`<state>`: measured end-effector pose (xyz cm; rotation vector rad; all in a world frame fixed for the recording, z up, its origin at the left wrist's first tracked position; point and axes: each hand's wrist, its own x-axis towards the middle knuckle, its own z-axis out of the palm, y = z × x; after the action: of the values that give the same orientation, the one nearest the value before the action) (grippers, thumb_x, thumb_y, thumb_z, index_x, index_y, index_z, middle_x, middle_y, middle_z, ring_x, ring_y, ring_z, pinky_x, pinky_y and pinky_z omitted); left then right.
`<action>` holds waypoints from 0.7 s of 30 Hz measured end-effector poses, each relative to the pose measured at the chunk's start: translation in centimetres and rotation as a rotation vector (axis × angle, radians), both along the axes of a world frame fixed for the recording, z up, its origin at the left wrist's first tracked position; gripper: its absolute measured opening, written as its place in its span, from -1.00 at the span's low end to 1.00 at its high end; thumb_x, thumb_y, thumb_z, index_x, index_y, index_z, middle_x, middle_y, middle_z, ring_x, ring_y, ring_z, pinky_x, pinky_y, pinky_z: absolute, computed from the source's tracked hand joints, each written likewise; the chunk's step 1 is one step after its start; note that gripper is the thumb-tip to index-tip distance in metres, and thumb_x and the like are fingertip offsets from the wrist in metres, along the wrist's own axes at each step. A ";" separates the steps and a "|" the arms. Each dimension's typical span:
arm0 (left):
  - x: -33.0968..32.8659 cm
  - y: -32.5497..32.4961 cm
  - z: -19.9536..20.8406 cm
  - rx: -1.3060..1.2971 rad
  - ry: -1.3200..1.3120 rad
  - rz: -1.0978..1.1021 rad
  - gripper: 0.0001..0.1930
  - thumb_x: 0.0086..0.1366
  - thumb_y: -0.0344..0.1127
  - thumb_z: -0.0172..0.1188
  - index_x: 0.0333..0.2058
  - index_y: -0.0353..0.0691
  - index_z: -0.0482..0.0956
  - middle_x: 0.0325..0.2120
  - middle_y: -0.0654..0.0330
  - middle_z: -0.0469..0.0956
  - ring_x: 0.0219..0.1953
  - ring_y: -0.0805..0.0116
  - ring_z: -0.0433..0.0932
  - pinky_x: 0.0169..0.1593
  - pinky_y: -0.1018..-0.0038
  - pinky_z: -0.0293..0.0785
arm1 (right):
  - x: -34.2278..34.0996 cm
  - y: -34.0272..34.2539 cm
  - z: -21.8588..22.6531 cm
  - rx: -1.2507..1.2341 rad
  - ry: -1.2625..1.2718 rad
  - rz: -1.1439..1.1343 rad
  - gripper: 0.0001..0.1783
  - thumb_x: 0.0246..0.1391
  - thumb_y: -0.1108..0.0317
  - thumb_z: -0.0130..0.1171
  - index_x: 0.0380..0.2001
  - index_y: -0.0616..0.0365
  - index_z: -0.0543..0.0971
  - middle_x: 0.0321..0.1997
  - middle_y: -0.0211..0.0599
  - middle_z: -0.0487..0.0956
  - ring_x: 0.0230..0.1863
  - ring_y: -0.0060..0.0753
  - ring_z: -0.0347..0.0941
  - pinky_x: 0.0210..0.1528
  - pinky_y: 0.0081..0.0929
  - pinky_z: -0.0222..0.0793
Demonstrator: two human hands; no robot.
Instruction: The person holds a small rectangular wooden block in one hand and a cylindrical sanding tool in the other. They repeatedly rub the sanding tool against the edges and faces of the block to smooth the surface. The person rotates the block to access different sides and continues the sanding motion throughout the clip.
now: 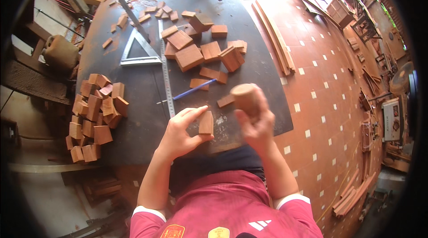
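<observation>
Left hand [182, 133] holds a small block [206, 123] between thumb and finger; right hand [259, 124] grips a round wooden piece [244, 99]; left, piled blocks [94, 108].

1. Left hand [178, 134]: pinches small reddish-brown wooden block [206, 123].
2. Right hand [259, 126]: grips rounded brown wooden cylinder [244, 99].
3. Dark tabletop [142, 117], left: pile of small brown wooden blocks [94, 106].
4. Farther: silver metal triangular frame [140, 61], left of silver metal ruler [166, 82].
5. Slim blue pen [196, 89], mostly right of ruler.
</observation>
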<state>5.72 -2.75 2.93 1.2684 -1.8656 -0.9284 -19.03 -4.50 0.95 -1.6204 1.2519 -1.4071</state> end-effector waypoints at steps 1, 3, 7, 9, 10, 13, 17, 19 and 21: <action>0.7 0.0 -0.2 0.023 0.044 0.015 -0.18 0.07 -0.34 0.68 0.31 -0.34 0.54 -0.02 0.07 0.69 0.07 0.22 0.69 0.15 0.27 0.65 | -0.9 0.5 0.5 0.016 -0.011 -0.031 -0.17 0.24 0.26 0.47 0.45 0.35 0.35 0.18 0.17 0.67 0.17 -0.08 0.67 0.21 -0.26 0.56; 2.4 0.3 -1.3 0.177 0.246 0.025 -0.19 0.26 -0.35 0.57 0.43 -0.38 0.42 0.07 0.09 0.66 0.14 0.32 0.63 0.16 0.32 0.64 | -2.5 1.4 0.7 0.027 -0.008 -0.095 -0.19 0.26 0.26 0.46 0.44 0.36 0.35 0.15 0.11 0.69 0.18 -0.13 0.66 0.21 -0.28 0.55; 3.0 0.9 -1.2 0.445 0.857 0.112 -0.36 0.42 -0.34 0.42 0.40 -0.39 0.46 0.17 0.05 0.64 0.20 0.27 0.62 0.29 0.32 0.51 | -4.6 2.8 -2.6 -0.047 0.087 -0.164 -0.17 0.24 0.24 0.46 0.43 0.40 0.35 0.20 0.16 0.65 0.19 -0.04 0.64 0.22 -0.23 0.54; 2.7 0.9 -1.0 0.477 1.042 0.128 -0.32 0.42 -0.32 0.43 0.42 -0.39 0.41 0.20 0.04 0.61 0.22 0.26 0.62 0.30 0.29 0.53 | -4.8 3.5 -3.3 -0.051 0.071 -0.181 -0.12 0.23 0.20 0.48 0.44 0.43 0.33 0.24 0.22 0.61 0.23 0.05 0.62 0.24 -0.19 0.53; 2.6 0.9 -0.9 0.495 1.133 0.132 -0.30 0.41 -0.32 0.44 0.43 -0.39 0.39 0.21 0.03 0.60 0.23 0.25 0.62 0.30 0.28 0.54 | -4.7 3.6 -3.6 -0.067 0.068 -0.182 -0.11 0.23 0.19 0.48 0.44 0.44 0.32 0.23 0.22 0.61 0.23 0.05 0.62 0.25 -0.19 0.53; 2.9 0.4 -1.2 0.505 1.221 0.147 -0.29 0.46 -0.26 0.37 0.46 -0.38 0.31 0.25 0.00 0.57 0.26 0.13 0.62 0.32 0.17 0.58 | -4.4 3.4 -4.0 -0.173 0.141 -0.194 -0.07 0.31 0.03 0.40 0.48 0.43 0.26 0.21 0.14 0.63 0.18 -0.06 0.64 0.21 -0.24 0.54; 3.5 -0.3 0.0 0.537 1.373 0.140 -0.29 0.49 -0.30 0.28 0.48 -0.43 0.20 0.32 -0.16 0.47 0.35 0.02 0.54 0.33 0.10 0.61 | -4.5 3.3 -5.9 -0.264 0.201 -0.231 -0.03 0.30 -0.02 0.40 0.49 0.43 0.25 0.22 0.14 0.63 0.18 -0.04 0.64 0.22 -0.22 0.54; 3.9 -0.5 0.3 0.572 1.426 0.157 -0.29 0.47 -0.34 0.28 0.48 -0.42 0.20 0.34 -0.20 0.44 0.35 -0.02 0.53 0.32 0.09 0.62 | -4.5 3.4 -6.3 -0.237 0.169 -0.228 -0.02 0.30 -0.03 0.40 0.49 0.43 0.24 0.21 0.14 0.62 0.19 -0.02 0.63 0.22 -0.21 0.54; 4.3 -0.8 0.3 0.573 1.421 0.155 -0.29 0.45 -0.38 0.29 0.47 -0.41 0.21 0.36 -0.22 0.41 0.36 -0.05 0.52 0.31 0.10 0.64 | -4.4 3.4 -6.5 -0.246 0.173 -0.236 -0.02 0.29 -0.03 0.41 0.49 0.43 0.24 0.21 0.15 0.62 0.19 -0.01 0.63 0.22 -0.22 0.55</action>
<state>9.97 -3.50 3.26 0.6018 -0.3885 -1.6925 -23.45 -1.06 -5.59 -1.8388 1.4549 -1.6472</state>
